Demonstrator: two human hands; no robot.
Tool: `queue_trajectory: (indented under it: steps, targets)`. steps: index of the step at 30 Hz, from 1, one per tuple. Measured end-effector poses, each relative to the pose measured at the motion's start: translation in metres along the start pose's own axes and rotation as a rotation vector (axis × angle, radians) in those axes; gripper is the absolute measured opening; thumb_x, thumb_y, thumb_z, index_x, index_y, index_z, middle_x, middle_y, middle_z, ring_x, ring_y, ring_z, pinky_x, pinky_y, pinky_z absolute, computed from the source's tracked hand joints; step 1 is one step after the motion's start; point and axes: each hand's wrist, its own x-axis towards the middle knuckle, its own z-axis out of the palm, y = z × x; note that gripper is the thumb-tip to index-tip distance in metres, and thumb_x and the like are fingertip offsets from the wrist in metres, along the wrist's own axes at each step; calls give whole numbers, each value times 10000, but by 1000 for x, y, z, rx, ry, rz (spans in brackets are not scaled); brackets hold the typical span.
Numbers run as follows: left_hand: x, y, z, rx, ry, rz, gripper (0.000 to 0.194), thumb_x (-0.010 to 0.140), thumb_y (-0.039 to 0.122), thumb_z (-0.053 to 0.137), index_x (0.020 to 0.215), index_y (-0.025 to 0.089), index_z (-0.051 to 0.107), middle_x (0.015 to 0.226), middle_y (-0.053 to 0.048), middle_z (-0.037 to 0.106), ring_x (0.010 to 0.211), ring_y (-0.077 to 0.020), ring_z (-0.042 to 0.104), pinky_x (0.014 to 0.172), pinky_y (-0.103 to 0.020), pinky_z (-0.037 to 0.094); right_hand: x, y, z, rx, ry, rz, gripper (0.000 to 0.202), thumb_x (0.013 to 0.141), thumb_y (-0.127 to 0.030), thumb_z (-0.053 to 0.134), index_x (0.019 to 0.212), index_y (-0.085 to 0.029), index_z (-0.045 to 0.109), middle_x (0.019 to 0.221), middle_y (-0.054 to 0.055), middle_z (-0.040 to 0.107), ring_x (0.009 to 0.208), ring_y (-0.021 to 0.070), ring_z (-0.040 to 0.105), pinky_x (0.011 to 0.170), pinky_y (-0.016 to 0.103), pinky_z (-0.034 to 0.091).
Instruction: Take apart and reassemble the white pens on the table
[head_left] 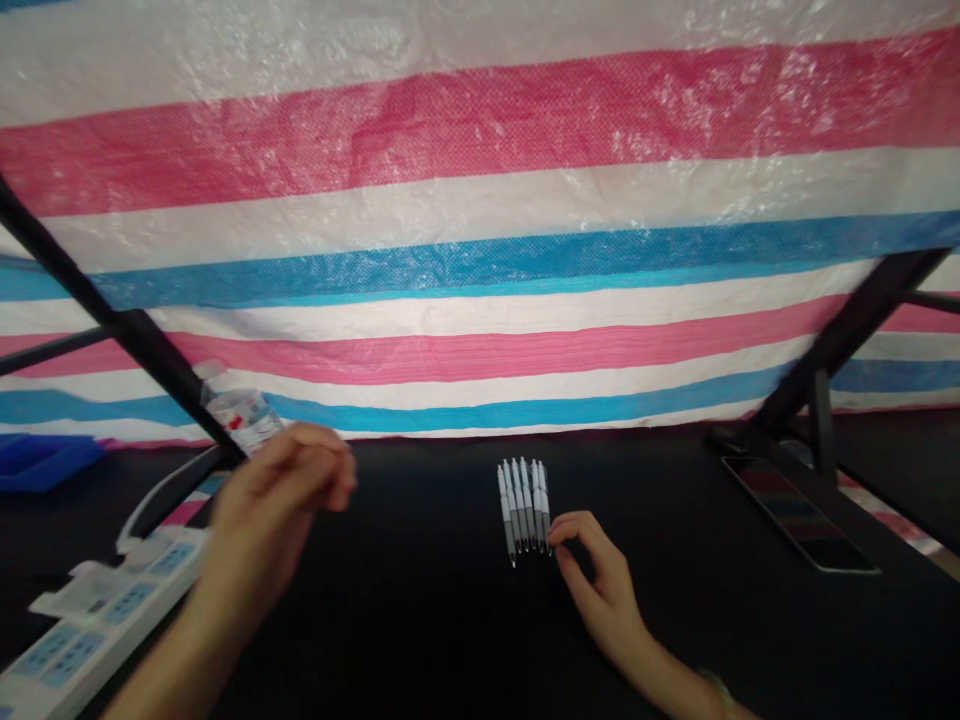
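Observation:
Several white and grey pens (pixel 523 505) lie side by side in a row on the black tabletop (pixel 420 620), their tips towards me. At the lower right end of this row is my right hand (pixel 604 580), its thumb and index finger pinched at the tip of the rightmost pen (pixel 543 510). My left hand (pixel 281 500) is raised to the left, away from the pens and slightly blurred. Its fingers are curled in together, and nothing shows sticking out of them.
A white power strip (pixel 105 625) lies at the left, near my left forearm. Behind my left hand stands a clear plastic container (pixel 244 415). A blue tray (pixel 45 462) is far left, a phone (pixel 799 515) at right. Black frame bars (pixel 832 345) and a striped sheet (pixel 480 260) bound the space.

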Motion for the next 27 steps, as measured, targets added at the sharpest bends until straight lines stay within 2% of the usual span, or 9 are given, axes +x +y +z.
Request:
queue_trajectory:
  steps: [2,4,7,9,12,15,21,24,27]
  targets:
    - [-11,-17,33,31,-214,31,110,895,275,621,980,206,636,854,-6,687,743,-186,666,678,-319,565,2,1,-1,-44,-26,-6,150,913,-137,495,947,-232,606,975,51,615,937,222,596,823,340,475]
    - [-25,-39,70,148,-440,114,271,814,167,644,1079,221,629,1034,-51,696,953,-232,672,844,-386,563,6,3,-2,-103,-44,-9,167,886,-128,503,972,-230,603,1000,61,617,976,238,590,851,361,477]
    - [-42,-67,114,302,-566,221,688,694,125,735,1339,242,527,1412,-115,528,1320,-302,484,1128,-497,392,13,8,-6,-182,-54,-4,213,859,-113,491,1006,-227,594,1032,70,613,1008,247,581,865,378,478]
    - [-48,-80,132,342,-605,215,832,641,166,805,1400,238,471,1489,-134,443,1397,-332,391,1165,-521,341,17,13,-8,-232,-75,5,255,839,-103,495,1045,-225,583,1064,76,602,1031,249,573,887,392,478]
    - [-49,-90,146,350,-620,176,954,580,219,877,1423,227,431,1519,-161,387,1407,-357,371,1166,-534,339,22,19,-12,-284,-129,12,325,807,-88,517,1100,-220,566,1119,87,579,1084,256,555,946,423,469]
    - [-48,-96,152,347,-586,172,947,557,190,891,1397,239,454,1512,-160,385,1400,-367,375,1158,-550,340,26,20,-17,-342,-199,4,427,768,-80,568,1173,-217,553,1194,104,554,1154,274,524,1013,464,443]
    - [-42,-112,154,272,-510,206,837,608,108,847,1352,244,488,1440,-146,459,1321,-345,466,1118,-549,385,32,12,-27,-391,-353,-15,587,774,-146,678,1332,-229,517,1296,122,523,1222,298,502,1061,493,420]
    - [-38,-119,156,271,-492,242,694,658,85,808,1276,249,537,1311,-105,578,1218,-317,539,1053,-526,453,31,12,-28,-393,-433,-33,661,762,-145,718,1378,-239,499,1335,128,510,1229,306,505,1065,498,424]
    - [-38,-122,161,278,-453,265,541,719,80,768,1199,237,573,1202,-81,638,1111,-286,589,974,-482,513,30,16,-25,-412,-452,-40,625,792,-87,662,1379,-231,502,1333,132,519,1224,299,514,1058,498,437]
